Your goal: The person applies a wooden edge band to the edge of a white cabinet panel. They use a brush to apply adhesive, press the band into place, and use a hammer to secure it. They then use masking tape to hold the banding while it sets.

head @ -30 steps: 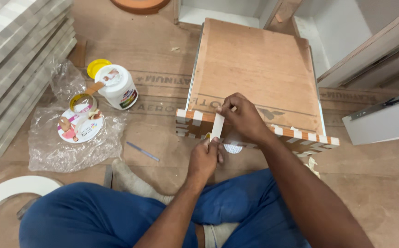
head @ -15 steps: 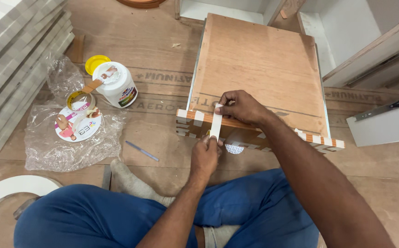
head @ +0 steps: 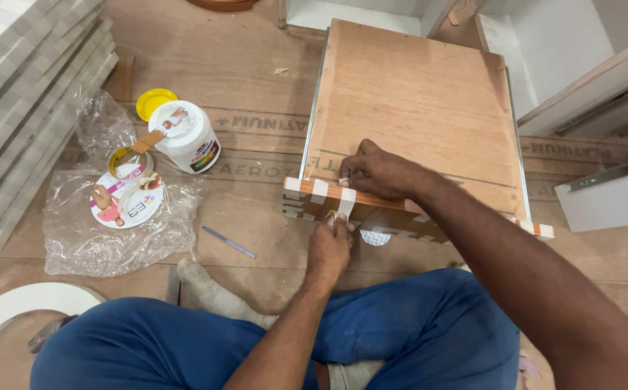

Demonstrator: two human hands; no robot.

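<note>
Left hand [head: 330, 248], right hand [head: 375, 172] cover tape strip [head: 345, 202] ends (fingertips hidden).

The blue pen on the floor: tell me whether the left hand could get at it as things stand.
Probably yes. The blue pen lies bare on the floor just left of the left hand, nothing between them. But that hand is pinching a tape strip on the wooden box.

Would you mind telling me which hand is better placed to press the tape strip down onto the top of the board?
Right. The right hand already rests on the board at the strip's upper end, while the left hand is below the edge, pinching its lower end.
</note>
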